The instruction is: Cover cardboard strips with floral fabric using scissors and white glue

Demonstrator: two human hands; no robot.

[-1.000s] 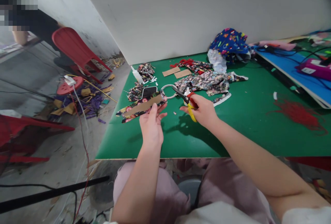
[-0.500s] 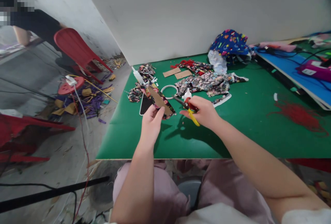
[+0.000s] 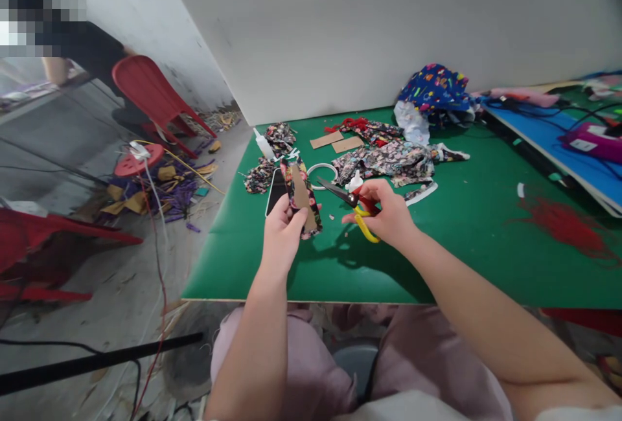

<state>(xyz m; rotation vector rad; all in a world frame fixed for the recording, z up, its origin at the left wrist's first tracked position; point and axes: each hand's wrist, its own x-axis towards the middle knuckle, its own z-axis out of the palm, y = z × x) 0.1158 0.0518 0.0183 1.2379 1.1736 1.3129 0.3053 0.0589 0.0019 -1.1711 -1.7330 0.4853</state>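
My left hand (image 3: pixel 280 234) grips a strip of brown cardboard wrapped in dark floral fabric (image 3: pixel 302 195), held nearly upright above the green table (image 3: pixel 461 239). My right hand (image 3: pixel 389 214) is closed on scissors with red and yellow handles (image 3: pixel 350 204); the blades are slightly apart and point left toward the strip, a short gap away. A phone (image 3: pixel 275 190) lies on the table just behind my left hand. A white ring (image 3: pixel 321 175) lies beyond the scissors.
Floral fabric pieces (image 3: pixel 393 159), two cardboard strips (image 3: pixel 335 142), a small glue bottle (image 3: pixel 264 144) and a blue patterned cloth (image 3: pixel 435 87) lie toward the back. Red thread (image 3: pixel 564 227) is at right. A blue board (image 3: pixel 549 129) with cables sits far right. Red chairs (image 3: pixel 150 97) and a person stand left.
My left hand has turned the fabric-covered strip from lying flat and sideways to nearly upright. The scissors have come a little closer to it.
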